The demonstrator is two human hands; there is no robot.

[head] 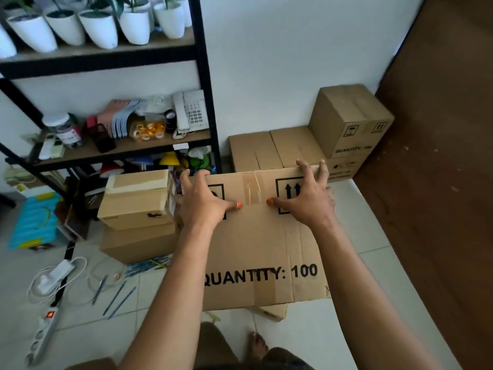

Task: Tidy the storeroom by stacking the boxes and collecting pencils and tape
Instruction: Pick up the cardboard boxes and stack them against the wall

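A large cardboard box [266, 244], printed "QUANTITY: 100", is held in front of the person above the tiled floor [346, 329]. Its far top edge is gripped by the left hand [205, 201] and the right hand [306, 198], fingers curled over the edge, thumbs laid on the near face. Blue pencils [117, 297] and a small tape roll [116, 276] are scattered on the floor left of it, near stacked boxes [136, 209] beside the shelf [120, 150].

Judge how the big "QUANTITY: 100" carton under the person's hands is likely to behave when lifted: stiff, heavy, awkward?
The carton probably flexes: its panel is creased and dented. It looks bulky, wider than the spread of the left hand and right hand, so likely awkward, apt to tilt. Weight cannot be judged; the taped seam suggests it is closed.
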